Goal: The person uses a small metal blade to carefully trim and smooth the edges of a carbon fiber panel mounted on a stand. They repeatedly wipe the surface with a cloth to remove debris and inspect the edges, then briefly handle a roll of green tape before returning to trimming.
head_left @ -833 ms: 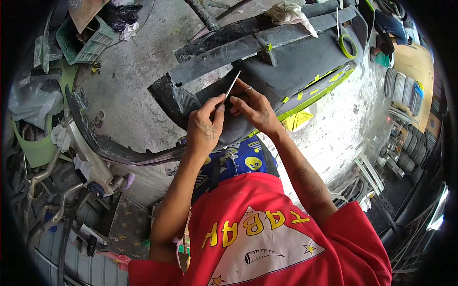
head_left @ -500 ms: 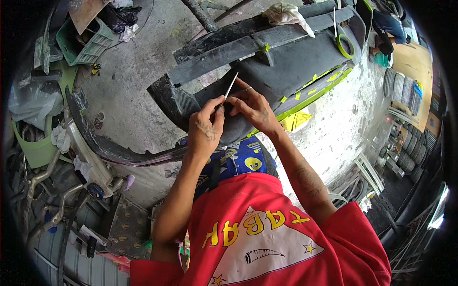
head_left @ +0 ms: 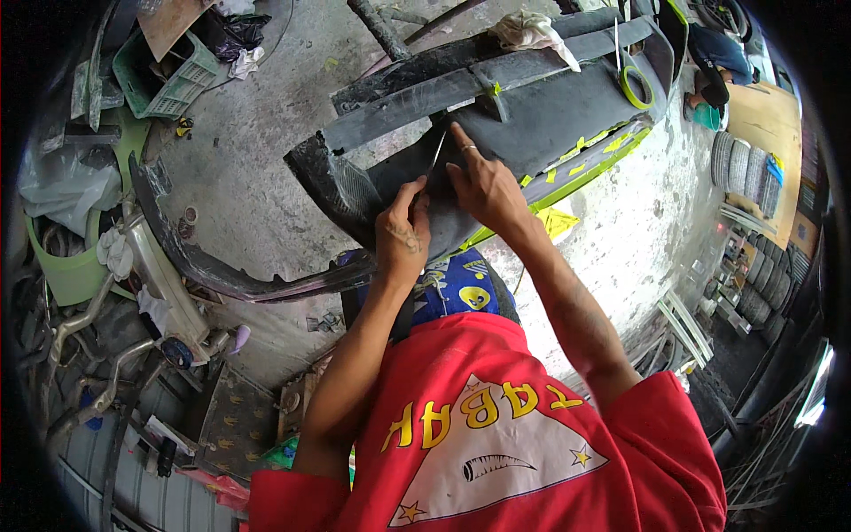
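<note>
Grey plastic bumper (head_left: pixel 567 124) lies across the concrete floor (head_left: pixel 257 160) in the head view. Left hand (head_left: pixel 403 235) is pinched tight on a thin blade (head_left: pixel 434 160) pressed to it; right hand (head_left: pixel 483 182) rests beside it, fingers loosely spread, holding nothing. Tape roll (head_left: pixel 636 87) sits on the bumper.

A thin blade (head_left: pixel 434 158) stands tilted on a dark grey bumper (head_left: pixel 541 133), which lies across the concrete floor, edged with yellow-green tape strips (head_left: pixel 585 164).
</note>
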`<act>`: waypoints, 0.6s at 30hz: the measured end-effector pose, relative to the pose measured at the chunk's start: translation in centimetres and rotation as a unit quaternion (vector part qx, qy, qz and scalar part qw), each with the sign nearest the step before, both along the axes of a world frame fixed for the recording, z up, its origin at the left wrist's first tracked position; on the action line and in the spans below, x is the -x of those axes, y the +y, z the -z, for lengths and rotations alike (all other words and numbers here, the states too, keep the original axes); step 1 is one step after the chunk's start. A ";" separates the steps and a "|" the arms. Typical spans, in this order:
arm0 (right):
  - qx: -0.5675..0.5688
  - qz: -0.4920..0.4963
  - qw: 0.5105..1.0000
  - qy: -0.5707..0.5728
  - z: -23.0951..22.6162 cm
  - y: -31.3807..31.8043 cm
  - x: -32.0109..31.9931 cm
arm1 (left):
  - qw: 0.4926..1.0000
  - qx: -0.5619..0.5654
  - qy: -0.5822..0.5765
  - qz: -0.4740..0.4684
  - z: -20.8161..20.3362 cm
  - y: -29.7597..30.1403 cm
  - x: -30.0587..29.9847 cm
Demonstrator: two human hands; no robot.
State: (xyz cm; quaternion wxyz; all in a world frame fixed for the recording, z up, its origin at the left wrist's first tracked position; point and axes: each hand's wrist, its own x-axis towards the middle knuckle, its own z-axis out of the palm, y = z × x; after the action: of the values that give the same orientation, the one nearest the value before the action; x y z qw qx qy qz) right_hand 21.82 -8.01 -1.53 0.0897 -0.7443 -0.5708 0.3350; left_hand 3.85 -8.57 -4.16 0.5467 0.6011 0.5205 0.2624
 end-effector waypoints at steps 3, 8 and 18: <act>0.092 -0.101 0.985 -0.103 -0.8 1.3 0.0 | 0.999 -0.042 0.005 -0.008 0.3 -0.5 -0.3; 0.093 -0.141 0.976 -0.138 -0.5 1.8 -0.4 | 0.991 0.112 -0.057 -0.048 1.7 -1.3 -0.9; -0.015 0.012 0.998 0.065 -1.4 -4.5 -0.5 | 0.985 0.117 -0.110 -0.054 -2.6 -1.4 4.0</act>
State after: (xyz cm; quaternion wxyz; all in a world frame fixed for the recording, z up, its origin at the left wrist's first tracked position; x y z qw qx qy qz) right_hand 22.34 -12.55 -0.08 0.1420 -0.7260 -0.5602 0.3727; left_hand -0.10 -9.98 -1.57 0.6524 0.4710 0.5160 0.2936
